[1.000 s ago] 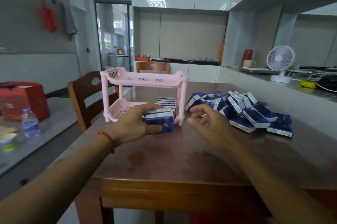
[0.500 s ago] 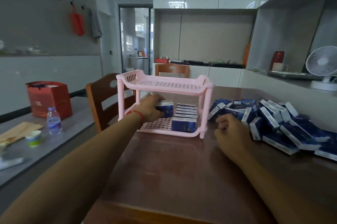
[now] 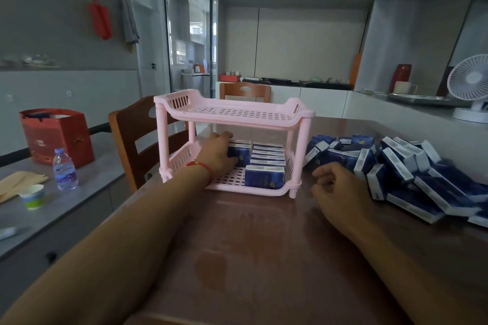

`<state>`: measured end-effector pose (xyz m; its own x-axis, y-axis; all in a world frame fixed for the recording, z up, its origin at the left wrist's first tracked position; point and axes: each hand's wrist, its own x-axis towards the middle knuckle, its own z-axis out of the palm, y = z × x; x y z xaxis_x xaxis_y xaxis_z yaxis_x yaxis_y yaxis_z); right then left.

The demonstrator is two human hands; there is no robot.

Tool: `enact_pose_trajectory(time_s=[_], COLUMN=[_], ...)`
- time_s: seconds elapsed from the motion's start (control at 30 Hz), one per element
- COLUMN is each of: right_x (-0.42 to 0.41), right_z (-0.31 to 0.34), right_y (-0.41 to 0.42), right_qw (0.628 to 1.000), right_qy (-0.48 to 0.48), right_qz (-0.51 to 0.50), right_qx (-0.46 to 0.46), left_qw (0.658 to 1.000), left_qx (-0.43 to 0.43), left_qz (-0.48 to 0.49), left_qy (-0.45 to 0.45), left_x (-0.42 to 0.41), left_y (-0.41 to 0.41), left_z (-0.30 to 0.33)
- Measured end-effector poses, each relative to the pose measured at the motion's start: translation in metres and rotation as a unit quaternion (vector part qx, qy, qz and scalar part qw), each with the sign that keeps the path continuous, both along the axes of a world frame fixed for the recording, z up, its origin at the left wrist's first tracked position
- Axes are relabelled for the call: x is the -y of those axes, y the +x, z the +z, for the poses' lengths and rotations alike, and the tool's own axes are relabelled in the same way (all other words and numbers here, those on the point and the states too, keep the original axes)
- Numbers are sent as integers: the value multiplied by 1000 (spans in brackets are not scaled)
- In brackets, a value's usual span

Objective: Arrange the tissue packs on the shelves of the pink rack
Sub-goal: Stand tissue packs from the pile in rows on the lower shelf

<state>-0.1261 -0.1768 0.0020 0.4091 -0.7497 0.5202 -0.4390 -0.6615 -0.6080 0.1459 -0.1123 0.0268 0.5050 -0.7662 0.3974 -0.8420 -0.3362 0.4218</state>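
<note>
A pink two-tier rack (image 3: 237, 113) stands on the brown table (image 3: 264, 258). Its top shelf holds nothing. On the lower shelf, at the right, a row of several blue tissue packs (image 3: 265, 168) stands upright. My left hand (image 3: 216, 153) reaches into the lower shelf and grips one blue tissue pack (image 3: 240, 154) at the back, left of that row. My right hand (image 3: 335, 187) hangs over the table right of the rack with fingers loosely curled and nothing in it. A heap of loose tissue packs (image 3: 401, 174) lies on the table's right side.
A wooden chair (image 3: 137, 139) stands left of the rack and another chair (image 3: 245, 90) behind it. On the grey counter at left are a red gift bag (image 3: 56, 137), a water bottle (image 3: 64, 168) and a paper cup (image 3: 33, 196). A white fan (image 3: 470, 87) stands at far right.
My left hand carried a tissue pack from the table in front of the rack into the lower shelf and pushed it toward the back. My right hand drew back from the rack.
</note>
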Motion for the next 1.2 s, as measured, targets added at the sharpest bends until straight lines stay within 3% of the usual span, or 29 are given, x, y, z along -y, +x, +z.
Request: enact_pose_trajectory(time_s=[0.23, 0.67, 0.8, 0.93, 1.1, 1.2], right_x=[-2, 1, 5, 3, -8, -6], right_z=[0, 0, 1, 3, 12, 24], right_y=[0, -4, -6, -8, -24, -48], right_qw=[1000, 1000, 999, 997, 994, 990], right_qy=[3, 3, 2, 14, 0, -41], right_qz=[-3, -9, -27, -57, -95, -136], right_qx=[-1, 3, 23, 43, 49, -6], left_qw=[999, 999, 996, 979, 965, 966], left_qx=[30, -13, 26, 159, 235, 200], left_qz=[1, 6, 24, 60, -71, -150], left_qy=[-25, -28, -79, -109, -89, -58], left_x=[3, -17, -30, -48, -81, -73], left_y=[-3, -21, -43, -75, -133, -168], left_z=[-2, 8, 15, 18, -2, -3])
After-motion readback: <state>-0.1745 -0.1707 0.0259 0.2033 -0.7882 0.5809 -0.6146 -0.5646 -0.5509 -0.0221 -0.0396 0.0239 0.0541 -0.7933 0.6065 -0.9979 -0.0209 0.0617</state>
